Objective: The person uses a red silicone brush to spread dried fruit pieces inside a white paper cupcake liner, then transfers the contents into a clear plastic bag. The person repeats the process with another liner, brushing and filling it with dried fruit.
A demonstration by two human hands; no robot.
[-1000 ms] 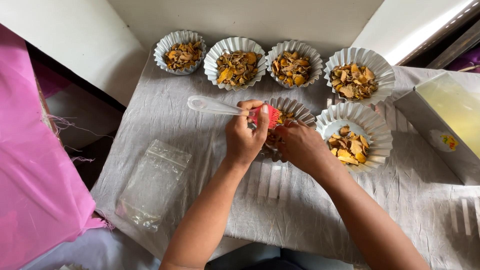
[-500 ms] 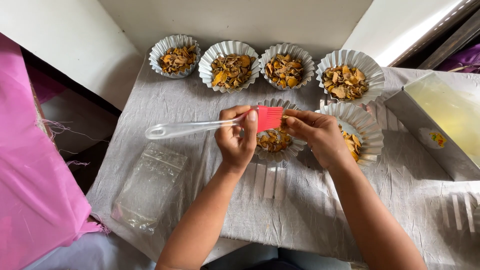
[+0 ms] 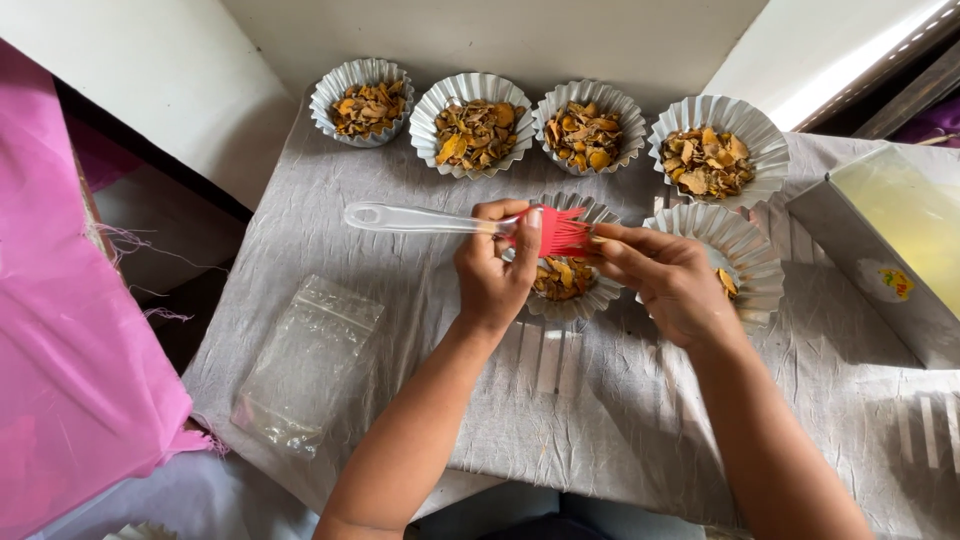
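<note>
Brush held over a filled foil cup at frame centre.

The left hand (image 3: 497, 272) is clamped on a brush (image 3: 455, 222) with a clear handle, which lies level and points to the left of the frame; the right hand (image 3: 668, 280) pinches its red bristles (image 3: 562, 232) with the fingertips, so the hands nearly meet. Under them sits a cup (image 3: 565, 290) of yellow-brown chips (partly hidden by the hands), another cup (image 3: 735, 250) just right of it. Four filled cups (image 3: 478, 122) line the upper edge of the grey cloth (image 3: 600, 420). A clear bag (image 3: 305, 362) lies at lower left, a box (image 3: 890, 250) at right.
</note>
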